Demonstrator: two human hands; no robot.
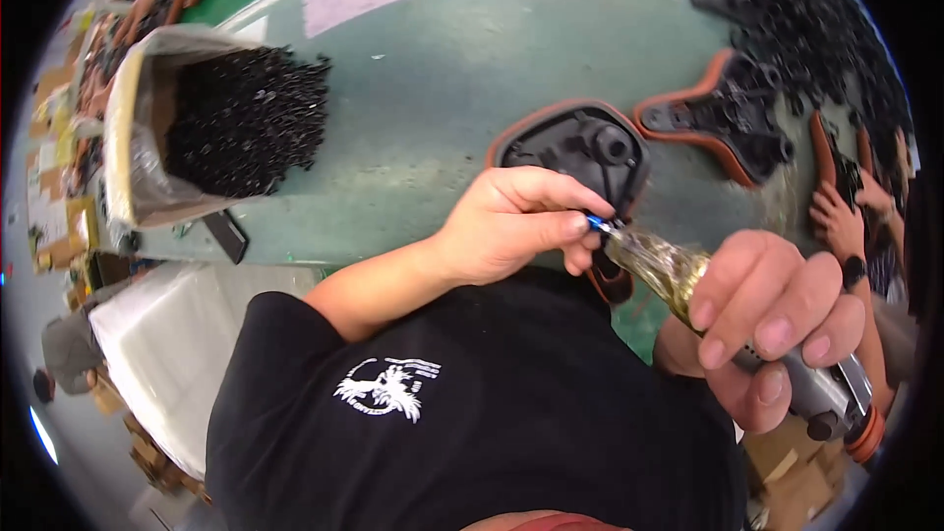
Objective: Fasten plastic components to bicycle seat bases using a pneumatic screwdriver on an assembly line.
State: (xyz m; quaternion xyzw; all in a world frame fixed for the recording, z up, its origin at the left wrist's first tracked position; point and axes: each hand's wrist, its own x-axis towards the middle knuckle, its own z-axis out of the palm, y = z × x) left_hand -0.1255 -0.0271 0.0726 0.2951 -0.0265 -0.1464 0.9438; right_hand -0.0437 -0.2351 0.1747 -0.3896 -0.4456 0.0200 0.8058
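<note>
My right hand [772,324] is closed round a power screwdriver [826,398]. Its grey metal rear end, with an orange ring, sticks out below my fingers. The nose of the tool [654,265] is wrapped in crinkled yellowish clear film and points up-left. My left hand [516,226] pinches the blue tip [596,222] of the tool between thumb and fingers. Just beyond my left hand, a bicycle saddle [551,143] lies underside up, black with an orange-brown rim, partly hidden by that hand. A similar saddle [703,123] lies to its right.
An open, plastic-lined box [123,138] of small black parts stands at the left of the green table [423,88]. A black oblong [228,236] lies below it. Many black parts [816,10] are heaped at the far right. A co-worker's hands [841,216] hold a saddle at the right.
</note>
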